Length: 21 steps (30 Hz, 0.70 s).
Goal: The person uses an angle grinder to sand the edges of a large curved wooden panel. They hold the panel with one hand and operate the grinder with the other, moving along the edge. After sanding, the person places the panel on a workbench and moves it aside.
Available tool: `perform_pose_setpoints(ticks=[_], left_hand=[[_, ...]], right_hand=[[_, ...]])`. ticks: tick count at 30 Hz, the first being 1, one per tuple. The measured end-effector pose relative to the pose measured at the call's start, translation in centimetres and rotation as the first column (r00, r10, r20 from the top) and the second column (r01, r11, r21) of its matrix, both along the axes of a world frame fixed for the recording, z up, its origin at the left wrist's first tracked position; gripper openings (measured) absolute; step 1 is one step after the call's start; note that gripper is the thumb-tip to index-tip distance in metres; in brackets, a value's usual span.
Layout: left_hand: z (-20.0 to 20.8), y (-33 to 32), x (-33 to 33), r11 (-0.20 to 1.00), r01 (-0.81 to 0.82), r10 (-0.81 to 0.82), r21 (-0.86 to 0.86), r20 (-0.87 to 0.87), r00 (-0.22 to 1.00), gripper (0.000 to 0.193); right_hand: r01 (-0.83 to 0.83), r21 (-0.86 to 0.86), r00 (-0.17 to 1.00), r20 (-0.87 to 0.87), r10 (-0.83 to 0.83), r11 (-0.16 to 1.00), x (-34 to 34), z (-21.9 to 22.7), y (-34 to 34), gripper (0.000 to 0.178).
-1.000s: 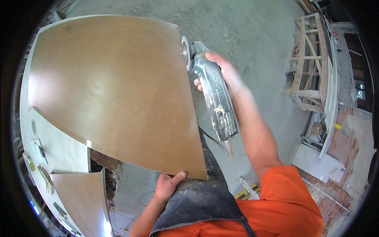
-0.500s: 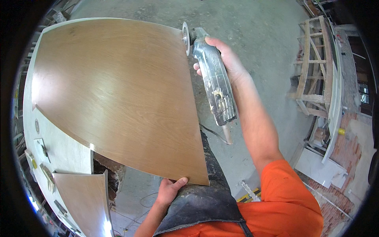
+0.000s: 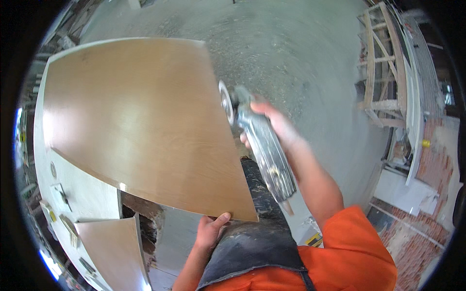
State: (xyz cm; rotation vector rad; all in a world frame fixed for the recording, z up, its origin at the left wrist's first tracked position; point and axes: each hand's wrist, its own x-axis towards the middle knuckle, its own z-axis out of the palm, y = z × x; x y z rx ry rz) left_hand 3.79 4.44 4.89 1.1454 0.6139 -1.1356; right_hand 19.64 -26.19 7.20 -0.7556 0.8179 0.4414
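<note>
A large curved-edged brown wood-faced panel point(image 3: 141, 121) lies on a white work surface and juts out toward me. My left hand point(image 3: 212, 231) pinches its near edge close to the right corner, thumb on top and fingers underneath. In my right hand point(image 3: 281, 123) is a worn, dusty angle grinder point(image 3: 266, 153), its body slanting down toward me. The thin cutting disc point(image 3: 225, 102) stands on edge beside the panel's right side; whether it touches the panel I cannot tell. Motion blurs the grinder and right hand.
A smaller brown panel point(image 3: 109, 247) rests at lower left. Beside it on the white table point(image 3: 92, 191) lie small hand tools and a brush-like tool point(image 3: 69, 228). A wooden frame point(image 3: 383, 68) and a pale board point(image 3: 405, 189) stand at right. My dark apron point(image 3: 252, 252) hangs below the panel.
The grinder in my right hand has come nearer along the panel's right edge, away from the far corner. My left hand keeps its grip. The whole view has shifted slightly.
</note>
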Motion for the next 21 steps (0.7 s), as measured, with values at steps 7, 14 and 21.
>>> perform_pose_setpoints(ticks=[7,14,21], left_hand=[[-0.9,0.2,-0.2,1.000,-0.020,0.020,-0.018,0.031,0.999,0.050],[0.3,0.0,-2.4,0.978,-0.193,0.188,0.072,0.079,0.979,0.062],[0.4,-2.5,-6.3,0.785,-0.603,0.592,0.145,0.116,0.798,0.069]], right_hand=[[0.068,0.032,0.998,0.005,-0.069,0.997,-8.9,0.6,-1.8,0.074],[0.138,0.132,0.990,0.019,-0.142,0.982,-7.2,-4.7,-5.9,0.079],[0.039,0.230,0.993,0.103,-0.065,0.972,-2.5,-5.0,-6.8,0.079]])
